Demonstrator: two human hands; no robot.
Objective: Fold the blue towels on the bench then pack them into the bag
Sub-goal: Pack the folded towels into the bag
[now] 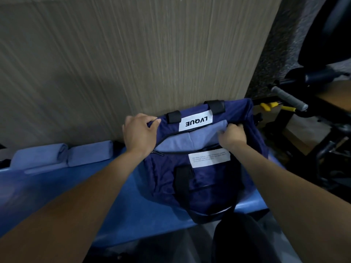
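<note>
Navy bag, centre-right of frame on the blue bench: mouth faces the wall, long axis left-right. Left hand grips its far rim; right hand pinches a light-blue towel inside. Two folded towels wait at left, seemingly unpacked.

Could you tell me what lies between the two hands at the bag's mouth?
In the head view, a light blue towel sits in the navy bag between left hand and right hand.
</note>
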